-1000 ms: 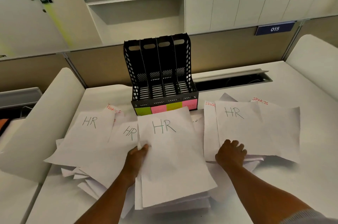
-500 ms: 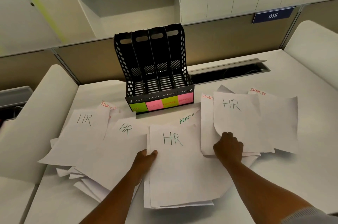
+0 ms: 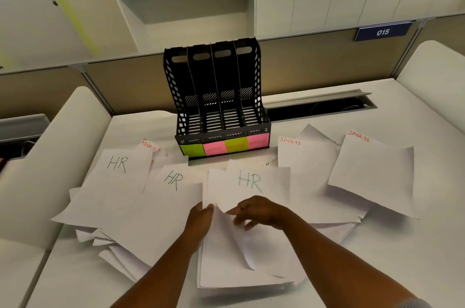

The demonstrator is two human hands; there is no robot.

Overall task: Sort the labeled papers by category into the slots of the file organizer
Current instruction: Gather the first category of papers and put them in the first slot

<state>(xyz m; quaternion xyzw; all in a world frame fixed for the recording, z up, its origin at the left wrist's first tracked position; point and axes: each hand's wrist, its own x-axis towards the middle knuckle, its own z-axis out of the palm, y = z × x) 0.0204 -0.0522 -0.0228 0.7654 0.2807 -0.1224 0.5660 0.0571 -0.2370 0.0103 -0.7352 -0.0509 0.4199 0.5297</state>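
Note:
A black file organizer (image 3: 219, 96) stands upright at the back of the desk, its slots bare, with green and pink labels along its front. White papers lie spread before it. Two HR sheets (image 3: 118, 181) lie at the left, and two SPORTS sheets (image 3: 372, 176) at the right. In the middle, an HR sheet (image 3: 249, 186) is lifted and curled over a small stack (image 3: 226, 265). My left hand (image 3: 201, 219) pinches its left edge. My right hand (image 3: 261, 210) grips the same sheet from the right.
A FINANCE sheet (image 3: 151, 147) pokes out behind the left HR sheets. An open cable trough (image 3: 319, 108) runs behind the papers at the right. Padded dividers flank the white desk (image 3: 415, 257). Cabinets and shelves stand beyond the partition.
My right hand has carried the HR sheet from the right pile to the middle stack, uncovering the SPORTS sheets. Both hands have come together on it.

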